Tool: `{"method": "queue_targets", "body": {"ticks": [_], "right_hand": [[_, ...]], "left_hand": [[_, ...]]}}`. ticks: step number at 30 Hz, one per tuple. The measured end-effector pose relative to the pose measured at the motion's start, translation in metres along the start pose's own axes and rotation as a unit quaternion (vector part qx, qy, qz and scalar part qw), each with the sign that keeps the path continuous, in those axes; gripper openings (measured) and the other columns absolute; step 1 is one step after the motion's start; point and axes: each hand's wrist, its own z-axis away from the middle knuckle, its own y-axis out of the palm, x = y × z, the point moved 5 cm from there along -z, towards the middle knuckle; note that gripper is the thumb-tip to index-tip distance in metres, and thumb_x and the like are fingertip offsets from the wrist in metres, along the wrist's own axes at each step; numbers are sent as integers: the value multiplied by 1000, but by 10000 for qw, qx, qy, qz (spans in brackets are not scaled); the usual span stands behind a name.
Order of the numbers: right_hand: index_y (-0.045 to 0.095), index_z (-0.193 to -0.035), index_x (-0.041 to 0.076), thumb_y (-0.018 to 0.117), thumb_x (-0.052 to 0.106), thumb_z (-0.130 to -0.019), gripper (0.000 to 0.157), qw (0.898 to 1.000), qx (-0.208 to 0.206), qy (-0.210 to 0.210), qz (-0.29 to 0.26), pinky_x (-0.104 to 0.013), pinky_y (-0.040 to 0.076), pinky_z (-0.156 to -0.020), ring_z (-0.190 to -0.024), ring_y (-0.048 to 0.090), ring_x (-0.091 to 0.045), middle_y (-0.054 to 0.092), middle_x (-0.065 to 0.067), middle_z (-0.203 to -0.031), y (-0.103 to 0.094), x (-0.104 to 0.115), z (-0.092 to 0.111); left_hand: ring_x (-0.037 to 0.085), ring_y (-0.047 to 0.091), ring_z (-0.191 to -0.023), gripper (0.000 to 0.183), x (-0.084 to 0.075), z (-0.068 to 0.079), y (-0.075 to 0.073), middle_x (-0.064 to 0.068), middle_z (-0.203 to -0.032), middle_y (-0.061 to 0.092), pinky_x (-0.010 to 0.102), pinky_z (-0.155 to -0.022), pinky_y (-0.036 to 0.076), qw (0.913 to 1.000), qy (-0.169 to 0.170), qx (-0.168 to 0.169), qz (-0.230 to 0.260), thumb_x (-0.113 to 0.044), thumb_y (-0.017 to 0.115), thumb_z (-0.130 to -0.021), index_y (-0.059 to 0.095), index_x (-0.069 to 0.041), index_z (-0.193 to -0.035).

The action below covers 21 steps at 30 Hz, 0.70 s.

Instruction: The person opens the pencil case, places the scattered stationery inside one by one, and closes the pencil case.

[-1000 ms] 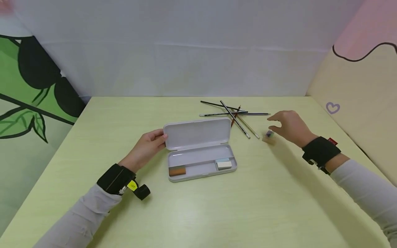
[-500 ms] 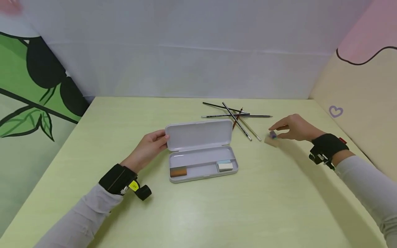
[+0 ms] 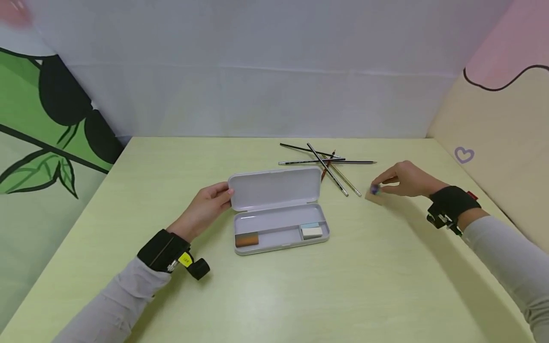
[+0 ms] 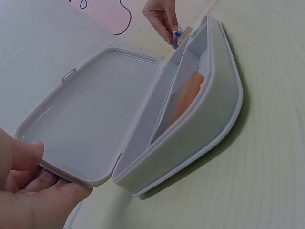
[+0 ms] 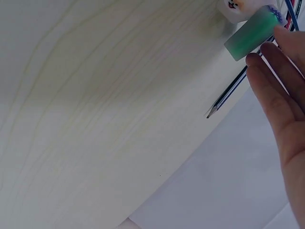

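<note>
My left hand (image 3: 205,207) grips the left edge of the raised lid of an open white pencil case (image 3: 274,189), thumb on its inner face. In the case's front compartments lie an orange-brown block (image 3: 246,239) and a white eraser (image 3: 311,233) with a light blue piece behind it. To the right, my right hand (image 3: 405,180) pinches a small green-and-purple block (image 5: 252,36) between thumb and fingers, low over the table. A pale piece with a small printed face (image 5: 233,7) sits close by in the right wrist view. What kind of thing the block is, I cannot tell.
Several pencils (image 3: 328,161) lie crossed in a loose pile behind the case, left of my right hand. The pale wooden table (image 3: 274,295) ends at a white sheet (image 3: 274,95) at the back. A printed panel (image 3: 502,143) rises along the right side.
My right hand has come down onto the small block, and its thumb and fingers have closed on it. The left hand stays on the lid. The view has shifted slightly.
</note>
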Motion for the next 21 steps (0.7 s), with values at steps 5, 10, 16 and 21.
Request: {"method": "queue_targets", "body": {"ticks": [5, 10, 16, 21], "right_hand": [[68, -101, 3, 67, -6, -75, 28, 9998, 92, -69, 143, -41, 55, -79, -92, 62, -27, 68, -13, -99, -2, 2, -5], [67, -102, 3, 62, -17, -69, 39, 9980, 321, -128, 522, -43, 55, -79, -94, 61, -30, 67, -13, -102, 0, 6, -10], [70, -95, 7, 65, -17, -65, 39, 9964, 475, -253, 658, -43, 55, -79, -92, 62, -25, 69, -6, -95, 7, 6, -16], [71, -87, 12, 67, -16, -65, 36, 9960, 359, -393, 720, -42, 56, -77, -87, 63, -18, 69, 2, -87, 6, 3, -19]], "left_hand": [[22, 37, -126, 46, -2, 2, -1, 19, -141, 34, 34, -105, 35, 10000, -24, 2, -15, -17, 40, -98, 30, 2, -139], [23, 37, -125, 45, -1, 2, 0, 18, -141, 34, 34, -104, 36, 10000, -21, -17, -50, -16, 40, -98, 30, 2, -139], [23, 37, -125, 46, 0, 1, 1, 18, -142, 34, 33, -103, 37, 10000, -34, -2, -72, -18, 41, -98, 31, 2, -139], [23, 37, -125, 46, -2, 1, 0, 18, -142, 34, 33, -103, 37, 9999, -70, -36, -92, -18, 41, -98, 31, 2, -138]]}}
